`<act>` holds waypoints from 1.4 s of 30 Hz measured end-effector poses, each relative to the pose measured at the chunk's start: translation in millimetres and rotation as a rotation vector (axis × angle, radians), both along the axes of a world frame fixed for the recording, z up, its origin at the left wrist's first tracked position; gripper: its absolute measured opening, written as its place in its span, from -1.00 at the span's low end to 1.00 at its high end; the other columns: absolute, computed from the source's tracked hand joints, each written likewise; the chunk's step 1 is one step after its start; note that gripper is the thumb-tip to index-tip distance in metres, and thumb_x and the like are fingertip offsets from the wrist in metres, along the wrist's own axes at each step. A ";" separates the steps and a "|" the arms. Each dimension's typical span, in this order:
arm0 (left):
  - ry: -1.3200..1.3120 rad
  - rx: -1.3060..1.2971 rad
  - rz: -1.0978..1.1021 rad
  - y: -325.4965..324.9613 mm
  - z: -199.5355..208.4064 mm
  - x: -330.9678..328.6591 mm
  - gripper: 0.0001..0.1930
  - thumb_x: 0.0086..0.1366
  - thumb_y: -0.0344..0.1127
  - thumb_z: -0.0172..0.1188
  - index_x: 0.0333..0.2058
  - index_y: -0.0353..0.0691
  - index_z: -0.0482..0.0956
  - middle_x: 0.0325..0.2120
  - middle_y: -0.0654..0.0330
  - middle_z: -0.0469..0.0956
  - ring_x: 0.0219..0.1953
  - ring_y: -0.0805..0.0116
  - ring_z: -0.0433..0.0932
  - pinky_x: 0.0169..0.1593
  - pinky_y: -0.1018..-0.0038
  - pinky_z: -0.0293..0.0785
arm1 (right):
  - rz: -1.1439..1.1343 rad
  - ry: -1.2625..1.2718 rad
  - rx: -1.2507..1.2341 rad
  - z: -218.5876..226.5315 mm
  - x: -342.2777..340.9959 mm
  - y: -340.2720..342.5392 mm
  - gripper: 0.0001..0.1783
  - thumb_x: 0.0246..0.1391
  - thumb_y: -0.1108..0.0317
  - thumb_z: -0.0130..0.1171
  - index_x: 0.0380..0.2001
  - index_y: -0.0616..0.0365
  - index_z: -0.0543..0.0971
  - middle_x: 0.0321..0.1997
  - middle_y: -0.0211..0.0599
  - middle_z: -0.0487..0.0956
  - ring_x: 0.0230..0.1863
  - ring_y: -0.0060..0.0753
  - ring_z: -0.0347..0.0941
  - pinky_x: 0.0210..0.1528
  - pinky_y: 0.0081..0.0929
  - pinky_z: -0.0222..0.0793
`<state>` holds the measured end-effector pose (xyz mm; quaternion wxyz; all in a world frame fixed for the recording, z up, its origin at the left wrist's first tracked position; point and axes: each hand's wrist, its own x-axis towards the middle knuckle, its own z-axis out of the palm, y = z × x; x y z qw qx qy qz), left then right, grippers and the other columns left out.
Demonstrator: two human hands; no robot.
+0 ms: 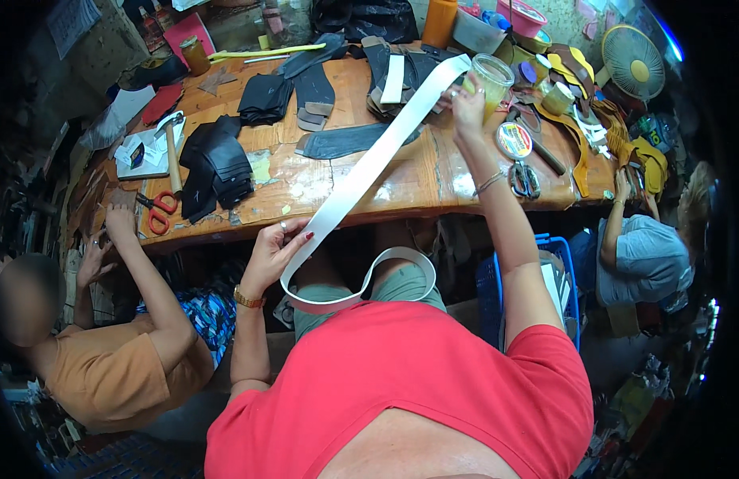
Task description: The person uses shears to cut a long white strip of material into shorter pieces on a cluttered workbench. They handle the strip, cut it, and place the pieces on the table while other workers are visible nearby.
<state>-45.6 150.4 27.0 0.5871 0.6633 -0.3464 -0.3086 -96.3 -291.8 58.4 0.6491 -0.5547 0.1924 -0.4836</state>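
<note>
A long white strip (369, 164), like a band of leather or webbing, stretches diagonally from my lap up over the worktable. Its lower part loops loosely across my thighs. My left hand (275, 249) pinches the strip near the table's front edge, thumb on top. Farther up, my right hand (467, 108) has its fingers closed at the strip's edge, a little short of its far end. Just beyond those fingers stands a clear jar (494, 76) with yellowish contents; the hand partly covers it. A dark flat strap piece (353, 142) lies on the table under the white strip.
Stacked black pieces (218, 172), a hammer (171, 156) and red-handled scissors (160, 211) lie left. A round tin (514, 140) and dark-handled tool (547, 157) lie right. A blue basket (489, 295) stands beside me. Co-workers sit left (130, 359) and right (645, 255).
</note>
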 end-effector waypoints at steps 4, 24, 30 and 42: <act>0.053 -0.089 0.000 -18.8 21.7 18.6 -0.65 0.42 -0.41 0.15 0.14 -0.36 0.50 -0.27 0.24 0.61 -0.30 0.56 0.57 -0.23 0.60 0.58 | 0.021 -0.009 -0.218 81.1 21.9 -18.7 -0.09 -0.03 0.78 0.06 0.38 0.20 -0.02 -0.08 -0.08 0.54 -0.26 -0.31 0.58 -0.36 -0.42 0.59; 0.219 -0.370 0.043 -128.9 19.1 33.7 -0.44 0.36 -0.58 0.07 0.31 -0.24 0.25 -0.27 0.33 0.46 -0.24 0.65 0.48 -0.15 0.70 0.47 | -0.368 0.150 -0.849 226.5 113.7 -204.9 -0.38 0.06 0.47 0.10 0.26 0.15 0.37 0.15 -0.12 0.53 -0.18 -0.33 0.59 -0.41 -0.46 0.57; -0.135 -0.308 -0.020 -167.2 9.5 53.6 -0.59 0.33 -0.58 0.06 0.16 -0.32 0.45 -0.25 0.28 0.50 -0.32 0.61 0.46 -0.22 0.66 0.46 | -0.408 0.841 -0.879 185.9 90.9 -232.7 -0.35 0.11 0.34 0.15 0.30 0.12 0.32 0.04 -0.02 0.58 -0.11 -0.20 0.61 -0.21 -0.37 0.57; -0.345 -0.134 -0.117 -172.1 -11.0 38.1 -0.72 0.31 -0.51 0.17 -0.01 -0.31 0.63 -0.13 0.12 0.63 -0.23 0.45 0.61 -0.15 0.52 0.54 | -0.081 1.329 -1.234 137.4 -22.0 -139.8 -0.42 0.03 -0.10 0.28 -0.08 0.18 0.64 0.05 0.05 0.55 0.07 -0.01 0.51 0.12 -0.20 0.41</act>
